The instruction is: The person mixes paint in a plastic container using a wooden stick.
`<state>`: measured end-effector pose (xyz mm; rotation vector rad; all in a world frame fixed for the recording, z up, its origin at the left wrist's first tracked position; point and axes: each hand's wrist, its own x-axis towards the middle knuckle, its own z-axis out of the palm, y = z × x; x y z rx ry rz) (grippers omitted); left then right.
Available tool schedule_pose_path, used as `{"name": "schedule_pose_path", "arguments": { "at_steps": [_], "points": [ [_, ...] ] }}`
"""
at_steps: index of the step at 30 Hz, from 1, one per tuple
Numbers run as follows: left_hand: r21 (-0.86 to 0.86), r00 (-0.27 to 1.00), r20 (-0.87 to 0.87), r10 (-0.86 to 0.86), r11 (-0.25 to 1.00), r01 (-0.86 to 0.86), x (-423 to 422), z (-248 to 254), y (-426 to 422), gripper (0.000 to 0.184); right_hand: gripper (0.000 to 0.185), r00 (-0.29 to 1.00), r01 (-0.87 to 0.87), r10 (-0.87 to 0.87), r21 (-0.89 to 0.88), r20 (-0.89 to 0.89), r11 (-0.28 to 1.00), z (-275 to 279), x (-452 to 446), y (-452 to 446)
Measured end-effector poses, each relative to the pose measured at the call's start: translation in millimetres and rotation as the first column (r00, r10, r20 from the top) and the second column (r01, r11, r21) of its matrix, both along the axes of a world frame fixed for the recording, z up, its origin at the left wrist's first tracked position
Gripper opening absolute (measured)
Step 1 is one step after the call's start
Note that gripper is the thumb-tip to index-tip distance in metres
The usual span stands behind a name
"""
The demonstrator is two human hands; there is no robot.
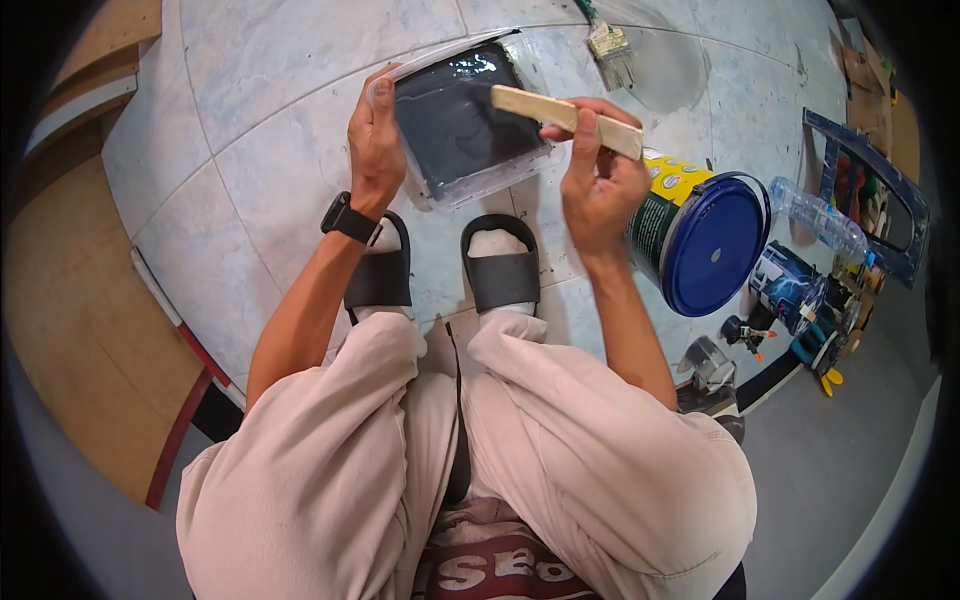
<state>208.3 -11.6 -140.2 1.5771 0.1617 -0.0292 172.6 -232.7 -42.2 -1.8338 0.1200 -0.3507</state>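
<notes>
A clear plastic container [465,192] holding dark grey, glossy liquid [455,125] is above my feet. My left hand [378,140] grips its left edge, thumb on the rim. In my right hand [603,175] is a flat wooden stick [560,112], pinched between thumb and fingers. The stick's far tip is over the right part of the liquid; whether it touches the surface I cannot tell. Just right of my right hand lies a yellow and green bucket [655,220] with a blue lid [715,250].
A used paintbrush [612,58] lies on the tiled floor [270,170] beyond the container. At the right are a plastic bottle [822,222], a blue frame [895,195], a blue can [785,285] and assorted tools. Wooden boards [90,300] stand at the left.
</notes>
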Motion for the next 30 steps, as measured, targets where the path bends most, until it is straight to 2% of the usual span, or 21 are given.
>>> {"name": "schedule_pose_path", "arguments": {
  "at_steps": [1, 2, 3, 5, 9, 11, 13, 15, 17, 20, 21, 23, 24, 26, 30],
  "points": [
    [-0.007, 1.0, 0.0, 0.001, 1.0, -0.001, 0, 0, 0, 0.056, 0.014, 1.0, -0.001, 0.001, 0.0, -0.001, 1.0, 4, 2, -10],
    [-0.014, 1.0, 0.001, 0.003, 1.0, -0.003, 1, 2, -1, 0.056, 0.011, 0.996, -0.071, 0.082, -0.237, 0.037, 0.969, 8, 5, -20],
    [-0.015, 1.0, 0.001, 0.004, 1.0, -0.004, 1, 4, -3, 0.056, 0.009, 0.984, -0.126, 0.17, -0.463, 0.054, 0.877, 10, 6, -25],
    [-0.055, 0.999, 0.014, 0.043, 0.998, -0.043, 1, 9, -6, 0.055, 0.008, 0.981, -0.141, 0.187, -0.489, 0.045, 0.861, 13, -5, -26],
    [-0.015, 0.999, 0.005, 0.052, 0.999, -0.051, 1, 13, -6, 0.054, 0.007, 0.998, -0.053, 0.066, -0.471, 0.011, 0.881, -2, -32, -20],
    [0.018, 0.999, 0.016, 0.05, 0.999, -0.05, 0, 15, -7, 0.054, 0.014, 0.986, 0.046, -0.054, -0.054, -0.16, 0.997, -6, -40, -4],
    [0.041, 0.999, 0.016, 0.031, 0.999, -0.032, 1, 16, -8, 0.055, 0.019, 0.987, 0.04, -0.045, -0.029, -0.157, 0.999, -15, -40, 13],
    [0.067, 1.0, 0.016, 0.012, 0.998, -0.013, 1, 13, -4, 0.057, 0.017, 0.975, 0.116, -0.066, 0.235, -0.212, 0.965, -16, -35, 31],
    [-0.048, 1.0, -0.005, -0.007, 0.999, 0.006, 3, 10, -2, 0.058, 0.018, 0.98, 0.114, -0.067, 0.254, -0.187, 0.96, -15, -22, 30],
    [-0.028, 0.999, 0.039, 0.006, 1.0, -0.005, 3, 9, -3, 0.057, 0.021, 0.989, 0.143, -0.135, 0.24, -0.052, 0.96, -11, -1, 20],
    [-0.028, 0.999, 0.039, 0.007, 1.0, -0.006, 2, 8, -3, 0.057, 0.019, 0.993, 0.119, -0.119, 0.168, -0.015, 0.979, -6, 4, 12],
    [-0.012, 0.999, 0.041, 0.016, 1.0, -0.015, 2, 6, -3, 0.056, 0.015, 1.0, 0.03, -0.029, -0.137, 0.009, 0.99, 8, 6, -6],
    [-0.012, 0.999, 0.041, 0.018, 1.0, -0.018, 2, 7, -3, 0.056, 0.015, 1.0, 0.027, -0.027, -0.138, 0.009, 0.99, 9, 4, -14],
    [-0.019, 1.0, 0.024, 0.006, 1.0, -0.006, 1, 11, -3, 0.055, 0.01, 0.995, -0.093, 0.104, -0.482, -0.004, 0.871, 9, -5, -23],
    [-0.028, 1.0, -0.005, 0.015, 0.999, -0.015, 1, 12, -4, 0.054, 0.009, 0.999, -0.039, 0.034, -0.43, -0.019, 0.902, -4, -32, -19]
  ]
}}
